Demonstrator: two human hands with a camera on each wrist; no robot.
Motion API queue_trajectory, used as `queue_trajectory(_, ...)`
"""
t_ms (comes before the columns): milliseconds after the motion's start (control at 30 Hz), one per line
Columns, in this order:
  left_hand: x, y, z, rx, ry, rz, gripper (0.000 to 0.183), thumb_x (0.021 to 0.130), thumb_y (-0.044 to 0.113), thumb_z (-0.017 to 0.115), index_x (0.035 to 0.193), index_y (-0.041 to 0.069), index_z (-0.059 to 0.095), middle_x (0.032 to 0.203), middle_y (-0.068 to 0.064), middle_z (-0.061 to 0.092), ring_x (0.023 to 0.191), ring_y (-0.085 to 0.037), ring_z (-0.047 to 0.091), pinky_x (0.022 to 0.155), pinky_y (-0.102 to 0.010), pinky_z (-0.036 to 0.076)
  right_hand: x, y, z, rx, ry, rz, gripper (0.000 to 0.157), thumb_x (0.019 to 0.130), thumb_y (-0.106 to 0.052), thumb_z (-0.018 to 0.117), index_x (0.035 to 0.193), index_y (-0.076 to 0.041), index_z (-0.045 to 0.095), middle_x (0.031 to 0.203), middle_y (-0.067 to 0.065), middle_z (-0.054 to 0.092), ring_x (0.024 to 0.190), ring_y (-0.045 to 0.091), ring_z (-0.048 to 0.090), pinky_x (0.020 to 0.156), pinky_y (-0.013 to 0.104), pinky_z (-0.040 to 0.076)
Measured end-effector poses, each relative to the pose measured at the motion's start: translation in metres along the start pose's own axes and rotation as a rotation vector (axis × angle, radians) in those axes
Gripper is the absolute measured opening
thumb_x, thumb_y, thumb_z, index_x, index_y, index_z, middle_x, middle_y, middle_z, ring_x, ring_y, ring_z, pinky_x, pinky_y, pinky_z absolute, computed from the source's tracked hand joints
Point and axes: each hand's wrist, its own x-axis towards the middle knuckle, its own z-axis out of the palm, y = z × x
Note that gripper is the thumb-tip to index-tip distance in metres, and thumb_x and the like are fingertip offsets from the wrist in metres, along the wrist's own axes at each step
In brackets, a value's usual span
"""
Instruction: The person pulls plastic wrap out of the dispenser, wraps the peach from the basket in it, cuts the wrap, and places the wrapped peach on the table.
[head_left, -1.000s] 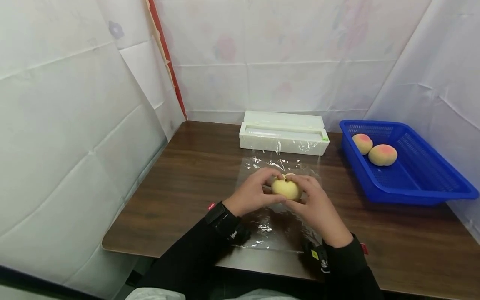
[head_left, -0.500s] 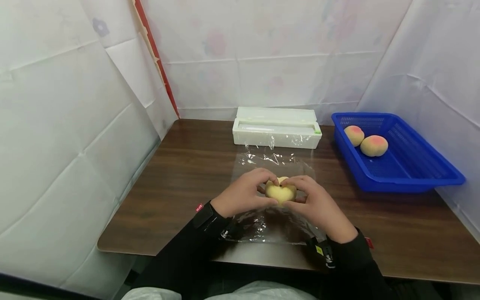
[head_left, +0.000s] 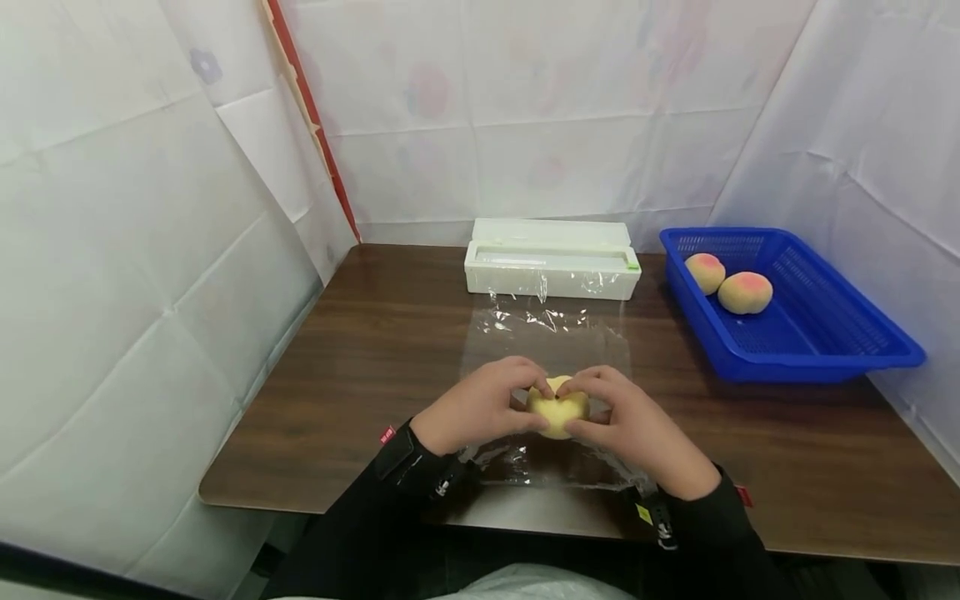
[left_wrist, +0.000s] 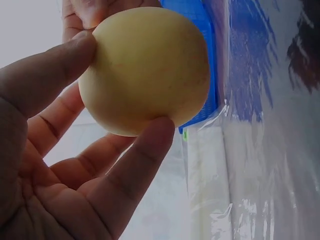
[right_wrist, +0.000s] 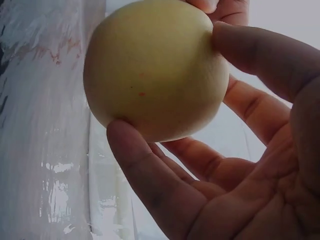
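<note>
Just below the head view's centre, the left hand [head_left: 483,407] and right hand [head_left: 633,419] pinch a rounded, pale-yellow fruit [head_left: 557,417]. Small reddish flecks mark its smooth surface.

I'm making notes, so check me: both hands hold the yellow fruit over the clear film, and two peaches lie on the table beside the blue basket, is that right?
Not quite: the head view shows the two peaches inside the blue basket, not beside it. The left hand and right hand do hold the yellow fruit over the clear film.
</note>
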Motion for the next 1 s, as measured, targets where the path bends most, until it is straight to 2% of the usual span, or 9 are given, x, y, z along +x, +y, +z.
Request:
queue_trajectory(267,-0.008,0.001,0.013,-0.001,-0.054,-0.040,0.028,0.089,0.024,0.089,0.110,0.022,0.069,0.122,0.007,0.060,0.107,-0.005,0.062,0.086,-0.017,0.059,-0.008,0.004,0.004,0.082,-0.082,-0.015,0.025,0.096,-0.015,0.081,0.119,-0.021,0.074,0.131,0.012,0.058,0.114,0.026,0.057,0.079,0.025,0.061)
queue_trajectory(433,-0.011,0.002,0.019,0.023,-0.077,-0.059,0.028,0.088,0.022,0.089,0.107,0.023,0.068,0.121,0.008,0.060,0.106,-0.002,0.062,0.085,-0.015,0.059,-0.010,0.009,0.011,0.068,-0.104,-0.046,0.025,0.094,-0.014,0.082,0.116,-0.023,0.072,0.125,0.007,0.058,0.111,0.020,0.058,0.080,0.025,0.061)
queue_trajectory(767,-0.017,0.005,0.022,0.049,-0.088,-0.091,0.028,0.088,0.023,0.089,0.106,0.025,0.069,0.119,0.009,0.059,0.103,0.000,0.063,0.085,-0.016,0.058,-0.011,0.004,0.011,0.020,-0.138,-0.023,0.021,0.094,-0.019,0.082,0.113,-0.022,0.072,0.120,0.005,0.057,0.103,0.014,0.058,0.076,0.023,0.058)
queue_trajectory(1000,-0.020,0.003,0.024,0.015,-0.110,-0.100,0.027,0.090,0.022,0.088,0.107,0.026,0.068,0.119,0.008,0.058,0.102,0.000,0.063,0.086,-0.016,0.058,-0.012,0.005,0.014,0.010,-0.171,-0.011,0.023,0.094,-0.020,0.082,0.114,-0.023,0.072,0.118,0.004,0.054,0.098,0.010,0.056,0.075,0.023,0.056)
